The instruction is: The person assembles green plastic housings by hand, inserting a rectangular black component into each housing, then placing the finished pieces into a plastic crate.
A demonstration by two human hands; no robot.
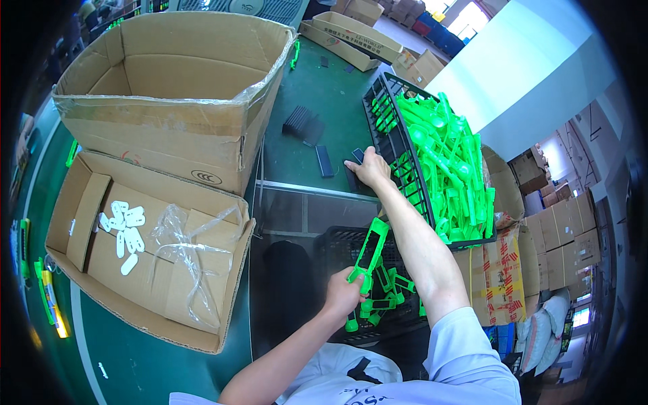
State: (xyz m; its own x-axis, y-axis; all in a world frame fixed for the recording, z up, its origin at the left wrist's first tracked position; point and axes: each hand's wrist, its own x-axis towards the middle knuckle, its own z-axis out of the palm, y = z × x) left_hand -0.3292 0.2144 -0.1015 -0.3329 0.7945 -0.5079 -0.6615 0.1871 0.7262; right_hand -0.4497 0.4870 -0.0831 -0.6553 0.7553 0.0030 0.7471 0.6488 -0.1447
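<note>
My left hand [344,291] is closed round the lower end of a bright green plastic housing [372,246] with a long rectangular frame, held tilted over a black crate. My right hand [372,169] reaches across to the green table, thumb and fingers closed on a small dark flat panel [358,154]. Beneath that hand, another dark piece [352,181] is partly hidden. Just left of it lies a loose dark rectangular panel [325,161], and beyond that a fanned row of dark panels [302,124]. The black crate [331,243] below holds several green housings with dark panels [386,297].
At my right, a black basket [413,177] is heaped with green plastic parts [449,158]. A tall cardboard box [155,128] stands left. In front of it, a shallow carton [142,317] holds white oval pieces [125,226] and clear plastic wrap [189,250]. A taped carton [501,273] stands right.
</note>
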